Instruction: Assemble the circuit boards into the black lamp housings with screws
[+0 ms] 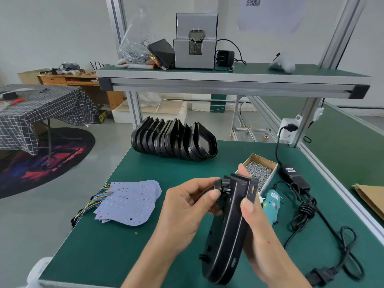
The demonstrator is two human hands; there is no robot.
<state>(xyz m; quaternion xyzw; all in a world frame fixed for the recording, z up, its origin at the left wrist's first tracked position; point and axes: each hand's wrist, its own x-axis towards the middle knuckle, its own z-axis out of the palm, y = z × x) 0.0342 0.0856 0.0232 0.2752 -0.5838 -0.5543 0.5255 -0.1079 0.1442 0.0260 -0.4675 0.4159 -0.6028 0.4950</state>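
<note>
**Two hands hold a black lamp housing**

In the lower middle of the frame, the left hand (188, 206) and right hand (257, 221) grip one black lamp housing (228, 231) on its edge above the green table (108, 242). Circuit boards (128, 202) lie at the left. A row of housings (174, 140) stands behind, and a box of screws (259, 170) sits to the right

A black housing (228, 229) stands on edge, held above the counter (145, 163). A row of nested black housings (174, 140) lies at the far edge. Pale boards (128, 202) with red dots and coloured wires lie stacked left. Screws (258, 172) fill an open carton.
</note>
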